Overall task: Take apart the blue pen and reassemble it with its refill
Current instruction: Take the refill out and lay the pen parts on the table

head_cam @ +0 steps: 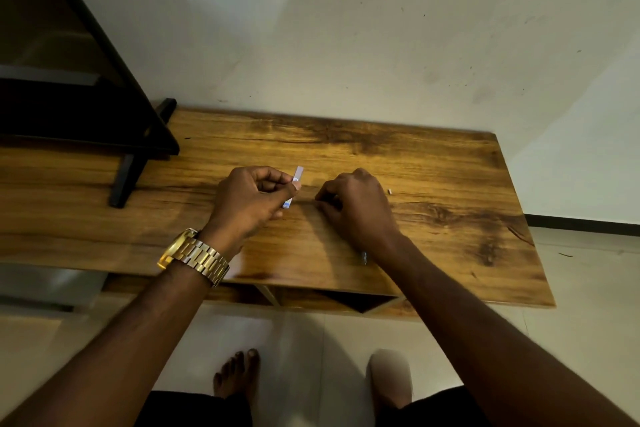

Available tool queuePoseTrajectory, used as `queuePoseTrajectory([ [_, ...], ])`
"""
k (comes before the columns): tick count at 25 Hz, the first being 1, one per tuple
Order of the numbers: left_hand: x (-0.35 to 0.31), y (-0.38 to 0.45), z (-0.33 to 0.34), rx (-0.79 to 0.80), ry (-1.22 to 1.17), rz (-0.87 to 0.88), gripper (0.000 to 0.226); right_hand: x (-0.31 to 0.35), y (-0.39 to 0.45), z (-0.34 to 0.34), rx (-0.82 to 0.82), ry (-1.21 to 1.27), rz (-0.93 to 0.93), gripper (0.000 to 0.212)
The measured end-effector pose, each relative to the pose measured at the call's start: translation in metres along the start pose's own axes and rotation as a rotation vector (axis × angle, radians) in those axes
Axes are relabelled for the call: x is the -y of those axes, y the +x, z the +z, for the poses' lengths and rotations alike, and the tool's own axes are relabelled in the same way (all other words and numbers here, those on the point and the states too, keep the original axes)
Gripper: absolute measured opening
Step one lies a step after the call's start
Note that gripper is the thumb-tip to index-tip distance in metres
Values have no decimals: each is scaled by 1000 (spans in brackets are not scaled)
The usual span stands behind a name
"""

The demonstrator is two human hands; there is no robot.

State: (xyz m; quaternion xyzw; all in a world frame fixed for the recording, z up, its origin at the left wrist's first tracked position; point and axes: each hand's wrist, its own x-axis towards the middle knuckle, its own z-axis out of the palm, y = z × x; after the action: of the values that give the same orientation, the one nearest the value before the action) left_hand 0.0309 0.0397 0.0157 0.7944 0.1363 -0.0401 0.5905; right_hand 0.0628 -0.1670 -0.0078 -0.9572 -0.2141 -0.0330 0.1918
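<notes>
Long wooden-grain table (pixel 346 135): work surface. Left hand (pixel 249 198) pinches the pale blue plastic pen barrel (pixel 294 184) above it. Right hand (pixel 356 204) rests on the table, fingers curled; contents cannot be told. Small pale pen piece (pixel 389 190) lies loose nearby; risk of rolling off.

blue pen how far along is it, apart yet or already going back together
Apart, it seems: the left hand pinches a short pale-blue pen piece, a small loose part lies on the wooden table, and a dark piece shows by the right wrist. The right hand is curled on the table; its contents are hidden. Reassembly remains.
</notes>
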Motion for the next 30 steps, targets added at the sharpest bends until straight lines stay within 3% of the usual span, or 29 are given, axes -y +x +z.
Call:
queuePoseTrajectory([
  [2, -6, -2, 4, -12, 5, 27, 13, 0, 0, -6, -112, 140, 61, 13],
  [3, -11, -2, 6, -20, -8, 43, 13, 1, 0, -9, -218, 325, 160, 13],
  [5, -24, -5, 13, -1, -88, 74, 13, -1, 5, -16, -322, 990, 458, 27],
  [7, -44, -11, 28, 85, -71, 166, 13, -9, 5, -25, -254, 1740, 651, 53],
  [8, -50, -15, 35, 105, 16, 236, 13, -14, 3, -24, -193, 2000, 676, 68],
  [11, -56, -33, 38, 38, 381, 470, 13, -5, 3, -17, -49, 2427, 533, 99],
  [14, -69, -46, 61, 62, 523, 606, 16, -18, -3, -21, -123, 2552, 377, 109],
  [18, -89, -51, 78, 42, 598, 659, 14, -26, -10, -21, -115, 2565, 251, 105],
  [30, -108, -46, 90, -2, 731, 706, 22, -38, -22, -13, -106, 2521, 391, 100],
])
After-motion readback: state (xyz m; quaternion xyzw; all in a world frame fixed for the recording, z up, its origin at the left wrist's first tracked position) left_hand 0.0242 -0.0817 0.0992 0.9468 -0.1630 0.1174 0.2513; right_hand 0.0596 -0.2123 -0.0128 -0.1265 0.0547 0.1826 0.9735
